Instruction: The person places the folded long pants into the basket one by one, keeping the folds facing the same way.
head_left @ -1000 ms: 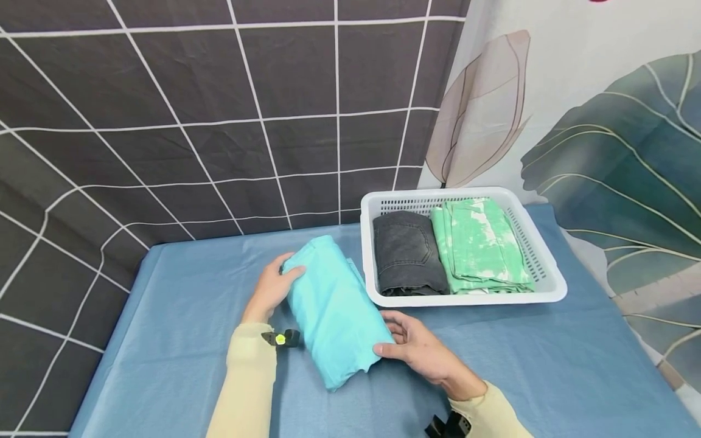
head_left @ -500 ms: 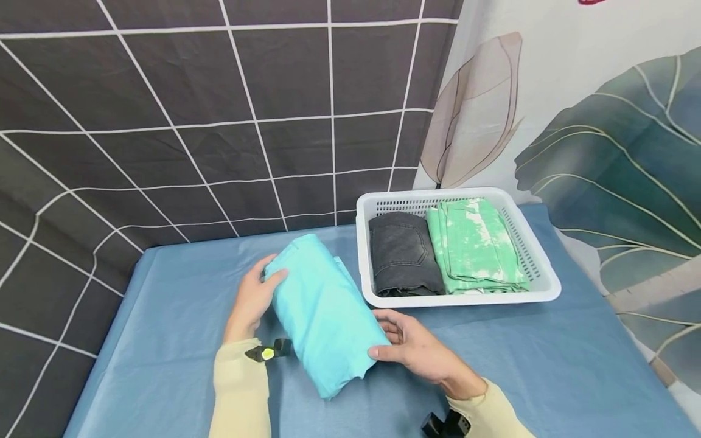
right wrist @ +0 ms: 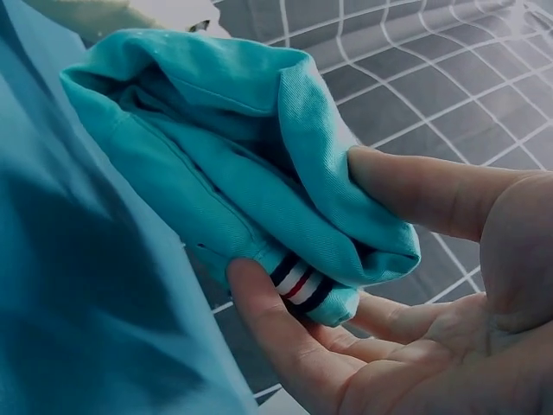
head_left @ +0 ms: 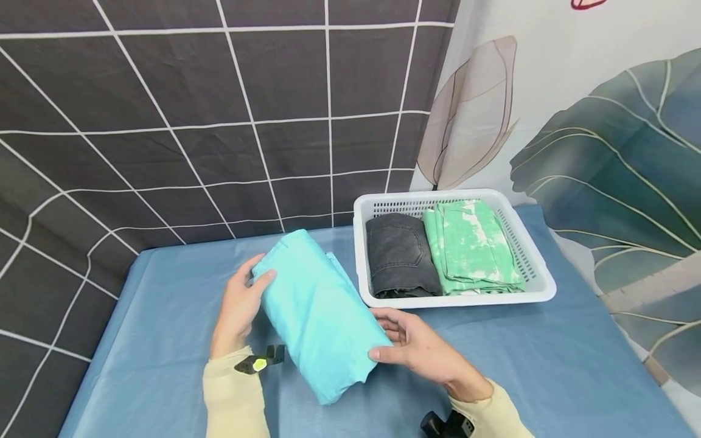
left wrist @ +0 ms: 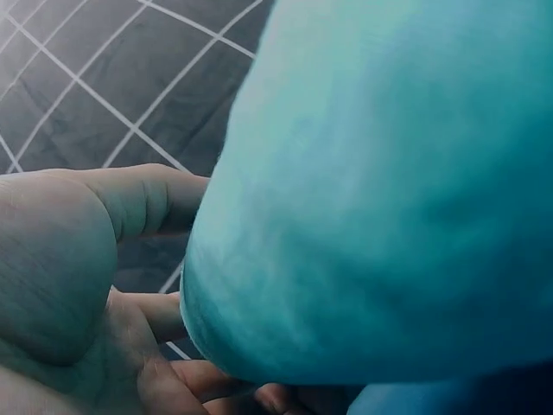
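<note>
A folded turquoise garment [head_left: 323, 322] lies slantwise between both hands, over the blue-covered table. My left hand [head_left: 239, 304] grips its upper left end, thumb on top and fingers behind the edge. At the lower right corner my right hand [head_left: 413, 347] pinches the cloth between thumb and fingers. The right wrist view looks into the open end of the garment [right wrist: 302, 147], where rolled layers show. A band of dark, white and red stripes [right wrist: 301, 284] sits near those fingertips. In the left wrist view the garment [left wrist: 371, 199] covers most of the frame and partly hides the fingers.
Just right of the garment stands a white perforated basket [head_left: 465, 299]. Inside it, folded dark grey jeans [head_left: 402, 258] lie beside a folded green and white cloth [head_left: 473, 243]. A dark, white-gridded curtain [head_left: 285, 79] hangs behind the blue table cover [head_left: 159, 322].
My left hand has moved left and slightly toward me, carrying the garment's upper end with it. The garment now slants more. My right hand keeps its hold at nearly the same spot.
</note>
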The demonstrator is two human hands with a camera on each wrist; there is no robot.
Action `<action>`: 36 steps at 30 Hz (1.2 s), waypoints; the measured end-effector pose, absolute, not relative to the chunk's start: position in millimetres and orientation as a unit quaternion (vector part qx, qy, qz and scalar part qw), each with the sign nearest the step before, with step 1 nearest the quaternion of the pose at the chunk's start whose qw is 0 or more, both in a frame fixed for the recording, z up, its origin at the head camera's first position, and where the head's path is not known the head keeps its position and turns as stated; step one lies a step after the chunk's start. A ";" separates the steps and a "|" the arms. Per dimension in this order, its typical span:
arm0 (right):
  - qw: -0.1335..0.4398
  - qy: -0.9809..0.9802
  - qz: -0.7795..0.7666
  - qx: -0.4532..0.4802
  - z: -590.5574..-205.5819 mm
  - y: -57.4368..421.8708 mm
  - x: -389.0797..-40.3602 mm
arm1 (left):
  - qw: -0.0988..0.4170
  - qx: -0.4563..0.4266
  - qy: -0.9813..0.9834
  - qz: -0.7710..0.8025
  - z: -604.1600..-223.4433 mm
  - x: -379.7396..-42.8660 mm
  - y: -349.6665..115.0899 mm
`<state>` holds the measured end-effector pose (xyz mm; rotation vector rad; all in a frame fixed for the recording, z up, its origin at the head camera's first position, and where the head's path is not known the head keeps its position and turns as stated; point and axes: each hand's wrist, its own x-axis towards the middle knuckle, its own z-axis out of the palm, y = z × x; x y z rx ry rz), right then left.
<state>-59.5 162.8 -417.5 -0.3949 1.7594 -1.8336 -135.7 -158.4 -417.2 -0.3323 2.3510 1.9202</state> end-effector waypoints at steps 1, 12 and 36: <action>0.281 0.655 -0.685 -0.147 -416.8 163.1 -60.1 | 0.043 -0.110 0.769 0.629 -416.2 -134.8 -158.2; 0.245 0.652 -0.699 -0.161 -406.3 173.8 -75.2 | 0.014 -0.137 0.757 0.638 -403.5 -123.5 -150.8; 0.137 0.549 -0.824 -0.037 -396.1 186.5 -106.0 | -0.061 -0.179 0.681 0.707 -392.4 -108.3 -117.7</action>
